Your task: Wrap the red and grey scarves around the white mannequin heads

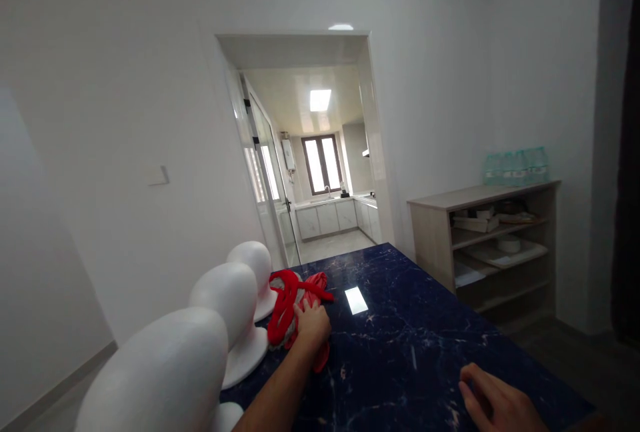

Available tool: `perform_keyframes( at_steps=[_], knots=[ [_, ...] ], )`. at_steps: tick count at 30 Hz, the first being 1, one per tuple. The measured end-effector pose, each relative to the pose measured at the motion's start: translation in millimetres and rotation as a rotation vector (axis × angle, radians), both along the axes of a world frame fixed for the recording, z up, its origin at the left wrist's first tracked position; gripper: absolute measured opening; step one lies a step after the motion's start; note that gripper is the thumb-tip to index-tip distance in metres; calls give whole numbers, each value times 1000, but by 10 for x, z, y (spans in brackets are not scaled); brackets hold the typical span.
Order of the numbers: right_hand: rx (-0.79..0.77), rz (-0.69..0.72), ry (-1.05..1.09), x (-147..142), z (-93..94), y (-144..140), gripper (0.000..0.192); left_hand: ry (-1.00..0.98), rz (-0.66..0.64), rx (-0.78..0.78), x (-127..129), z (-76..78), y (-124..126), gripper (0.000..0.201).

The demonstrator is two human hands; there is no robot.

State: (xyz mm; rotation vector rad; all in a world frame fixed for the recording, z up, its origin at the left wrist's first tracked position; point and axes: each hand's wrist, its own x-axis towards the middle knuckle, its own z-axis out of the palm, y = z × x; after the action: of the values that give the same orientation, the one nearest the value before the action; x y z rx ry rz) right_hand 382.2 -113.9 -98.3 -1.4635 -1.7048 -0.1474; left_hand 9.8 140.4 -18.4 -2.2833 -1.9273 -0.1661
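Note:
A bundle of red cloth (283, 305) with grey parts lies on the dark blue marbled table (400, 332), beside the white foam heads. My left hand (313, 322) reaches across and rests on the bundle, its fingers bent into a pinkish-red part of it. Some of the cloth under the palm is hidden. Low on the right, my right hand (500, 399) hovers over or rests on the tabletop, loosely curled with a gap between thumb and fingers, holding nothing. Three foam heads stand in a row on the left: a near one (160, 365), a middle one (227, 302) and a far one (253, 265).
The foam heads have round white bases on the table's left side. A light reflection shows on the tabletop. Beyond the table's right edge stands a wooden shelf unit (435, 199) with water bottles (517, 167) on top. A doorway behind leads to a kitchen with counters (327, 219).

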Motion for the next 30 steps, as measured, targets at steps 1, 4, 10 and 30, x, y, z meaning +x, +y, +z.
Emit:
perform_keyframes(
  at_steps=[1,4,10,30],
  knots=[
    [-3,1,-4,-3,-4,7,27,7,-4,4,-62,15,-48,46],
    [-2,4,-8,-14,-19,33,27,19,-22,54,-201,55,-239,50],
    [-10,-5,-10,-10,-80,85,28,-119,-204,47,-77,-100,-775,55],
    [-357,46,-194,-1117,355,1651,56,-445,-394,-131,88,-306,-1369,56]
  ],
)
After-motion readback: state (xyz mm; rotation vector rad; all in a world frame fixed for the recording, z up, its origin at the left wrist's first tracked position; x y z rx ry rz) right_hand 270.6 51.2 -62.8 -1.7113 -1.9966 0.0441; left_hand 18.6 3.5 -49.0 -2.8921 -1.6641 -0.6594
